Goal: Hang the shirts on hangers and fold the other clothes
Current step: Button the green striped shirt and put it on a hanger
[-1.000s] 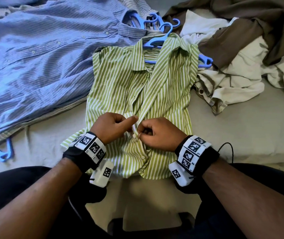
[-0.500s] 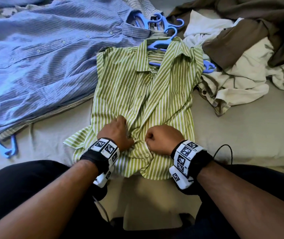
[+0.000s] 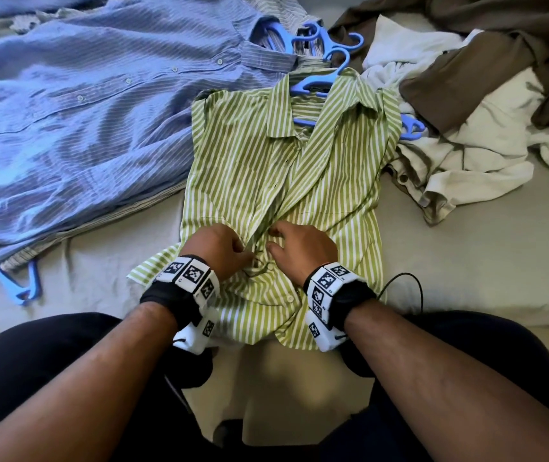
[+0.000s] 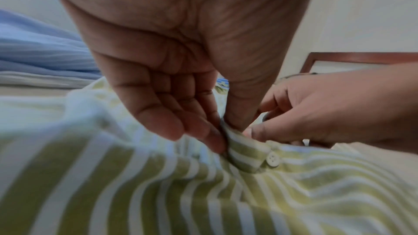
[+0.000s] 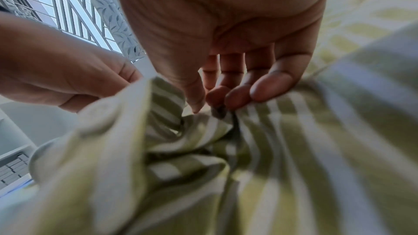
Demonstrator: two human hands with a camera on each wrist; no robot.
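A green and white striped shirt (image 3: 253, 168) lies flat on the bed with a blue hanger (image 3: 316, 83) through its collar. My left hand (image 3: 233, 248) pinches the left front placket (image 4: 244, 156) between thumb and fingers, beside a white button (image 4: 272, 158). My right hand (image 3: 286, 241) is just to its right, thumb and fingertips pinching the other front edge (image 5: 217, 113). The two hands nearly touch over the shirt's lower middle. The lower buttons look fastened; the upper front lies open.
A blue striped shirt (image 3: 76, 115) on a blue hanger (image 3: 19, 288) covers the bed's left side. More blue hangers (image 3: 313, 38) lie at the back. A heap of white (image 3: 466, 155) and brown clothes (image 3: 486, 51) fills the right. Bare grey sheet (image 3: 466, 261) shows at right.
Both hands have moved a little up the shirt front from the lower button, and the fingers have loosened from tight fists to a pinch on the two front edges.
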